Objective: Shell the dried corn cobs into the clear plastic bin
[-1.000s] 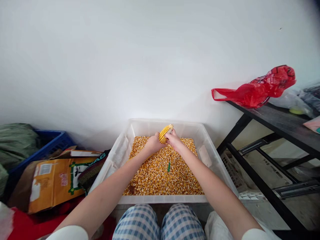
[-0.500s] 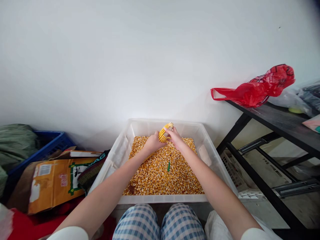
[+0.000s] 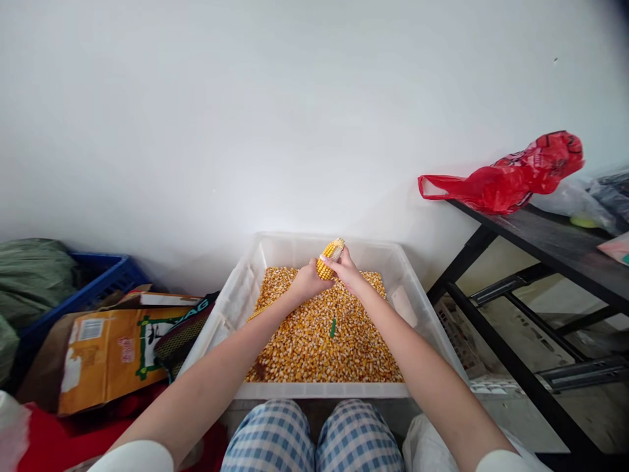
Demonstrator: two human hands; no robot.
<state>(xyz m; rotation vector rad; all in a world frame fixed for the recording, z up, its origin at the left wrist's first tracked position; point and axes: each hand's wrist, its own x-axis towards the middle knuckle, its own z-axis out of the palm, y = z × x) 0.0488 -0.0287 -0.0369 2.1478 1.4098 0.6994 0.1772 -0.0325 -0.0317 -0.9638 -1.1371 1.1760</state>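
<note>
Both my hands hold one yellow corn cob (image 3: 328, 261) above the far half of a translucent plastic bin (image 3: 322, 391). My left hand (image 3: 310, 280) is wrapped round the lower end of the cob. On its right side, my right hand (image 3: 347, 271) grips it, with the thumb pressed across the kernels. A pale strip along the cob's upper right shows where kernels are gone. Loose corn kernels (image 3: 319, 354) fill the bin below, and a small green object (image 3: 333, 327) stands up out of them. Part of another yellow cob (image 3: 259, 312) shows beside my left forearm.
To the left lie an orange cardboard box (image 3: 113, 351), a dark mesh bag (image 3: 189, 337) and a blue crate (image 3: 115, 272). A black-framed table (image 3: 540, 236) stands on the right, with a red plastic bag (image 3: 515, 177) on it. A white wall rises behind the bin.
The cob and both hands have shifted slightly to the right. The cob is tipped a little more upright, and the right thumb has moved across it.
</note>
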